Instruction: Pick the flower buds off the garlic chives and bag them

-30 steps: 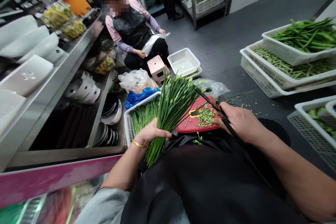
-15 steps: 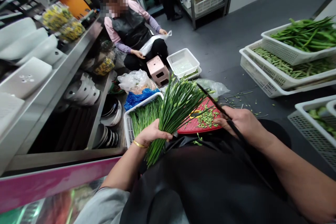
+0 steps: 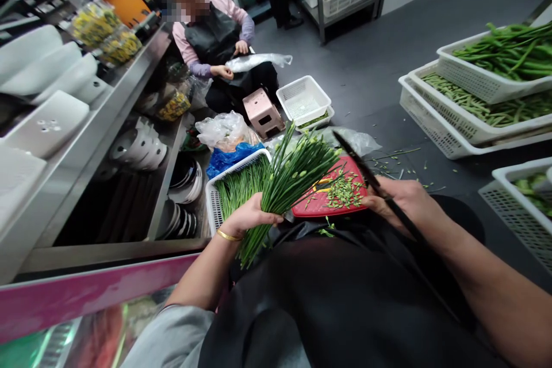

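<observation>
We find the two hands held apart. The left hand [image 3: 248,217], with a gold bangle [image 3: 227,234] at its wrist, is clamped around a bundle of chive stalks [image 3: 293,175]. The stalks are long, thin and smooth, and their upper ends carry small pointed buds. The bundle stands tilted, between a white plastic mesh basket [image 3: 211,210] of loose chives [image 3: 239,187] and a red plastic cutting board [image 3: 310,207]. The right hand [image 3: 399,204] grips a long, narrow black tool [image 3: 379,184] and sits at the right edge of the board. Chopped green pieces [image 3: 345,191] lie heaped on the board, beside a small yellow item [image 3: 321,187]. Stacked white mesh baskets [image 3: 435,121] of green beans [image 3: 509,52] stand on the grey floor [image 3: 388,69] to the right.

Compared with the earlier frame, the seated co-worker [image 3: 211,37] now holds a clear plastic bag [image 3: 259,61] stretched nearly level instead of hanging aslant. The tip of the black tool also stands farther right.

The lower end of the tool merges with the dark apron [image 3: 345,299], so we cannot tell whether it is a knife or scissors. The yellow item is too partly covered to identify.
</observation>
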